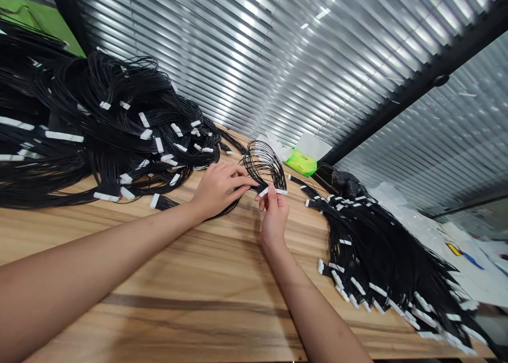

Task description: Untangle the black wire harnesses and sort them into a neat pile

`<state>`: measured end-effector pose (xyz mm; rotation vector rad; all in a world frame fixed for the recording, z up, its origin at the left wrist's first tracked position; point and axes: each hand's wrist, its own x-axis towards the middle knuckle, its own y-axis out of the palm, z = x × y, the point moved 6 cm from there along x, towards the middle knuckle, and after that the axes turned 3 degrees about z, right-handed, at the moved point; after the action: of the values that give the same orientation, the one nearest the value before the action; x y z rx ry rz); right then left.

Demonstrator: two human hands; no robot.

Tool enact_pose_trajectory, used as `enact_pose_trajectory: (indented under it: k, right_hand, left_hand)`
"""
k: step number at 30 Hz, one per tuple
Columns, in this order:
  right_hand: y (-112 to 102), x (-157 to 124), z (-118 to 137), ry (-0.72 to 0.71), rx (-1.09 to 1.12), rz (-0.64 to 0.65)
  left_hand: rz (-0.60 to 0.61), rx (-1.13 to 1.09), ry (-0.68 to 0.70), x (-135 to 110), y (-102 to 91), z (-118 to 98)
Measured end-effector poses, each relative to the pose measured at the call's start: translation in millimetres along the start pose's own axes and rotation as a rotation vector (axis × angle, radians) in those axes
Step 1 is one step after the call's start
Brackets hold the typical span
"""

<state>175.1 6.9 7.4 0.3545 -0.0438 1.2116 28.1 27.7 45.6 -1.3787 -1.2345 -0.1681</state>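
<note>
A wiring harness of thin black wires (265,159) loops up above the wooden table, between my two hands. Thumb and fingers of my right hand (274,215) grip its white connector (281,192), which lies roughly crosswise. My left hand (220,188) reaches in from the left, its fingertips closed on the wires just beside that connector. Part of the harness runs back beneath my left hand, where another white connector (154,201) shows at a wire end near my left wrist. The exact contact of the left fingertips is partly hidden.
A big heap of black harnesses (119,93) with white connectors fills the left. More harnesses (373,246) lie spread on the right of the wooden table (190,299). A green tissue pack (301,162) stands behind, and a yellow-and-blue tool (462,254) lies far right. Corrugated metal (238,51) rises behind.
</note>
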Motion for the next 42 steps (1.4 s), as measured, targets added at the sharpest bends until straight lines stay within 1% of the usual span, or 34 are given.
enact_pose_trajectory:
  k: [8,13,16,24,28,32,36,39,42]
  right_hand:
    - [-1,2,-3,0.027,-0.024,-0.003]
    - [0,4,-7,0.064,-0.047,0.009]
    - [2,4,-9,0.076,-0.098,0.045]
    - [0,6,-8,0.048,-0.238,0.102]
    - [-1,7,-7,0.026,-0.282,0.111]
    - [-2,8,-10,0.054,-0.150,0.071]
    - [-3,8,-18,0.134,-0.002,0.028]
    - [-4,6,-21,0.234,0.145,-0.014]
    - [-2,4,-22,0.369,0.326,-0.052]
  left_hand:
    - [0.002,-0.006,-0.013,-1,1.8,2]
    - [0.082,-0.063,-0.053,0,6.8,4]
    - [0.128,-0.103,-0.102,0,10.4,8]
    - [0.231,-0.261,-0.209,-1,25.2,20]
    - [0.282,-0.208,-0.204,-2,29.3,19]
    - [0.257,-0.124,-0.124,-1,22.8,10]
    - [0.197,-0.107,-0.041,1,12.7,2]
    - [0.199,-0.162,-0.008,1,10.4,-2]
    - [0.164,-0.160,-0.037,1,8.8,1]
